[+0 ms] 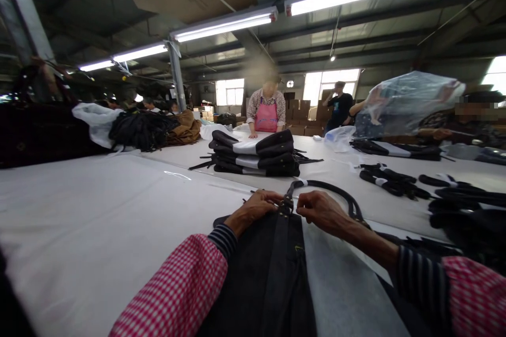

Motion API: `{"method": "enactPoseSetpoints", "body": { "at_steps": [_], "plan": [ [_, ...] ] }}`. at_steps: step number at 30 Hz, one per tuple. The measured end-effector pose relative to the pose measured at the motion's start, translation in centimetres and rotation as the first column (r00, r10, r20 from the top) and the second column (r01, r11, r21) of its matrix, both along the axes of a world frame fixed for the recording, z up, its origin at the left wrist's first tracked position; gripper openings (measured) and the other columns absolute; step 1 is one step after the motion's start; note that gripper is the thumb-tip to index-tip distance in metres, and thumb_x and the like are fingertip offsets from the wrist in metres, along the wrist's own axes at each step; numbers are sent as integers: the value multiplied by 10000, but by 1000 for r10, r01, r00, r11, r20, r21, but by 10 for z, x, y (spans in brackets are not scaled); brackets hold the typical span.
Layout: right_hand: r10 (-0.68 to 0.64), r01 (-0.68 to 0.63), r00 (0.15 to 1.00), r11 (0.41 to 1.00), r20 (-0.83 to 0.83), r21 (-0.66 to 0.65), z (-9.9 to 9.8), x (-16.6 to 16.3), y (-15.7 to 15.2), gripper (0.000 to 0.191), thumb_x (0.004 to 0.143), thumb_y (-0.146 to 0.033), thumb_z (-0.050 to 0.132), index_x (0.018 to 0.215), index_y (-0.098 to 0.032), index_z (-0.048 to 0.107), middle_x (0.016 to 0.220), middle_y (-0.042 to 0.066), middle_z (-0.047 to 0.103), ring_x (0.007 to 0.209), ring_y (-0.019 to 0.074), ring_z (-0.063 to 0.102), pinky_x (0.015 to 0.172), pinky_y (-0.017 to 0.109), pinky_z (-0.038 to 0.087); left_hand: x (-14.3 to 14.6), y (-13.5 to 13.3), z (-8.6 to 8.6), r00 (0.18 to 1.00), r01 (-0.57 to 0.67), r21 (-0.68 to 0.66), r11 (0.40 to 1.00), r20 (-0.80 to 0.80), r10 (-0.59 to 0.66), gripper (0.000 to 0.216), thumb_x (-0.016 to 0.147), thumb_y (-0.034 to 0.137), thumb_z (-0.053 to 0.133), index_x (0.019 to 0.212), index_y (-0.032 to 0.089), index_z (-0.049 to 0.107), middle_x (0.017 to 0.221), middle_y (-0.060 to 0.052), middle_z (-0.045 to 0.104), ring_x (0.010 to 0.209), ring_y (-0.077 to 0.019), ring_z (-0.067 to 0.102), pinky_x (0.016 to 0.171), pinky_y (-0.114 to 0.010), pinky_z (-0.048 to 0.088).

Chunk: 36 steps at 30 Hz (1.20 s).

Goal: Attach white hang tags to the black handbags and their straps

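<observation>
Black bag (253, 284) lies flat at lower centre, cut by bottom edge; pale sheet (343, 279) covers its right part. Left hand (259, 208), fingers close together, touches buckled strap end (286, 205) at centre. Right hand (322, 213) narrow, fingers curled just beside it; cannot tell whether it pinches anything. Black handle (336, 187) arches behind, seemingly joined; fastening looks partway. Stacked black bags (276, 160), mid-frame, look finished.

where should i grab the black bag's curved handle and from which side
Probably mid-curve on the handle, from above: that slim stretch bows out beyond the right hand, uncovered, while its left end meets the fastening beside the left hand.
</observation>
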State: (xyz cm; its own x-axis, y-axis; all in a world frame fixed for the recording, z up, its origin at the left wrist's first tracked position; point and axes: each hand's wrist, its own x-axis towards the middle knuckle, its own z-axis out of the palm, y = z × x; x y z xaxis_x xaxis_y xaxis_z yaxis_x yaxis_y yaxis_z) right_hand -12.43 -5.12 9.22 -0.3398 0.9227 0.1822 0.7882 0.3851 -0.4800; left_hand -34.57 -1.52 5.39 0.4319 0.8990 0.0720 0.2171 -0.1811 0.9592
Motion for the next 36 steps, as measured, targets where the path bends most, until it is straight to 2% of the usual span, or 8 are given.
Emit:
{"method": "enactPoseSetpoints", "body": {
  "at_steps": [4,8,13,18,22,25,32,36],
  "plan": [
    [-31,27,994,999,-103,-44,-8,-12,8,111,752,-213,599,689,-187,687,625,9,659,614,149,577,561,245,314,-4,1,-1,996,77,-40,996,51,-75,491,625,177,651,1096,169,787,925,-55,767,825,-190,654,748,-273,462],
    [-5,-17,982,993,-187,-114,-10,-15,14,94,725,-199,611,662,-173,674,589,-1,640,571,134,570,533,228,346,-10,3,0,998,44,-33,998,-31,-45,321,648,242,673,910,120,813,777,-53,737,678,-165,593,656,-266,418],
    [7,-58,974,975,-228,-214,-11,-12,17,94,722,-184,600,707,-175,693,543,-22,629,468,108,552,479,206,371,-19,-2,14,991,92,-2,996,-95,-92,294,706,342,727,865,110,811,761,-55,720,674,-159,559,635,-265,379],
    [93,-159,967,947,-236,-280,-5,-11,19,105,698,-176,621,738,-158,717,557,-15,640,505,124,598,496,206,419,-26,-6,24,984,42,178,983,-177,-10,305,748,404,718,786,109,785,697,-43,680,670,-157,542,635,-274,372],
    [171,-254,948,917,-270,-308,2,-3,16,123,696,-218,674,783,-161,740,607,-4,660,581,147,607,552,231,441,-18,-9,25,985,-128,260,957,-76,152,265,714,394,736,753,132,726,684,-14,645,669,-145,533,633,-262,393],
    [233,-308,934,910,-271,-279,7,4,12,129,717,-264,691,771,-157,736,665,8,663,618,144,580,574,241,416,-5,-15,26,976,-213,207,955,83,200,274,689,387,768,728,148,641,664,6,622,615,-120,526,577,-234,382],
    [271,-327,934,912,-235,-248,7,1,-4,405,875,-470,601,613,-167,542,587,-50,385,550,89,344,505,248,246,13,-24,23,982,-95,136,986,174,71,325,697,388,812,738,144,601,705,-34,693,580,-106,570,546,-211,395],
    [254,-359,915,866,-313,-349,7,4,-15,280,859,-384,598,691,-159,606,644,-31,459,601,101,421,532,233,319,12,-24,21,989,-64,127,990,140,46,300,721,397,795,759,119,691,721,-54,709,603,-116,584,589,-230,434]
  ]
}}
